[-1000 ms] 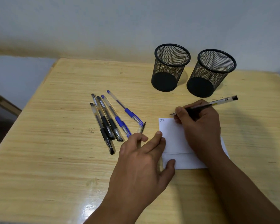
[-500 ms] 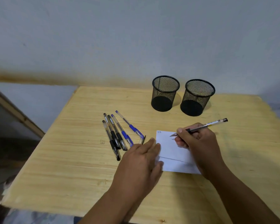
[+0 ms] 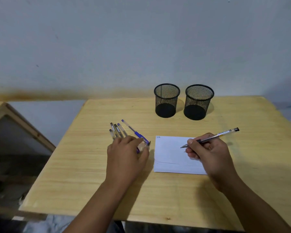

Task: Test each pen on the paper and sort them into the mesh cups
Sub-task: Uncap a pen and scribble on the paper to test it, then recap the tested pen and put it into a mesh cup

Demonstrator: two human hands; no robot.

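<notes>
Gleaming wooden table point(image 3: 242, 115) below grey wall point(image 3: 141, 39)

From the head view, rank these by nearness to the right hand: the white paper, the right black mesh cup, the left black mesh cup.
1. White paper: under the right hand.
2. Right black mesh cup: behind the hand.
3. Left black mesh cup: behind, further left.

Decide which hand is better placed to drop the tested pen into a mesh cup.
Right. The right hand already grips the pen, nearest the right mesh cup; the left hand rests over the loose pens.
</notes>
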